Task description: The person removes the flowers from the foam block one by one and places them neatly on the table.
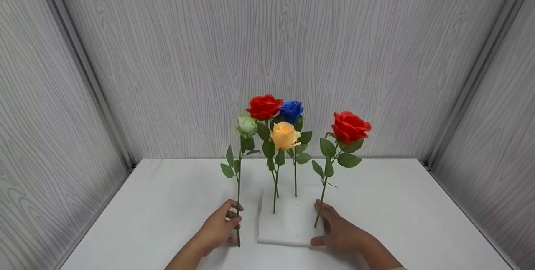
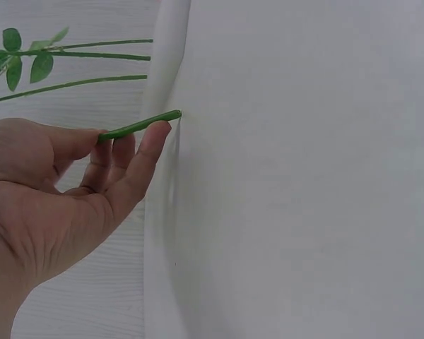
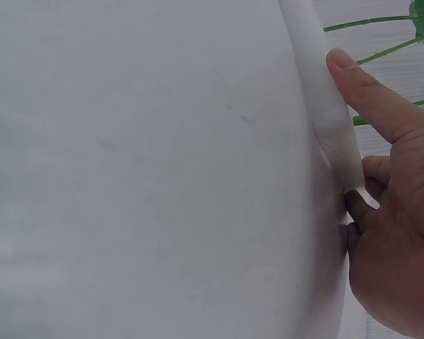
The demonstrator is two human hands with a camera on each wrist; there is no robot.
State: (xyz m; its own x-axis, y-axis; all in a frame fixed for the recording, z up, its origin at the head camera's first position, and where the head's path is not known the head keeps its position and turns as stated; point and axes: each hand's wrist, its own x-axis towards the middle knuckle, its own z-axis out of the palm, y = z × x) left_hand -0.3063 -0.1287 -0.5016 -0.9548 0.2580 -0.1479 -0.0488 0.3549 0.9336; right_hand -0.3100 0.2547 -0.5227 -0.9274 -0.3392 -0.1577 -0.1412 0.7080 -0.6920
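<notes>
Head cam, near to far: left hand [image 1: 219, 227] pinches the white rose stem [image 1: 238, 203] upright, tip on the table [image 1: 167, 203] just left of the foam block [image 1: 288, 224]. Right hand [image 1: 340, 232] rests on the block's right edge, fingers curled round the red rose stem [image 1: 322, 199]. Risk imo: stems flex w/ top-heavy blooms, so a push could bend one or shift the foam. Three roses [image 1: 284, 135] stand in the foam behind. White tabletop, grey woodgrain walls [image 1: 267, 52] on 3 sides.
</notes>
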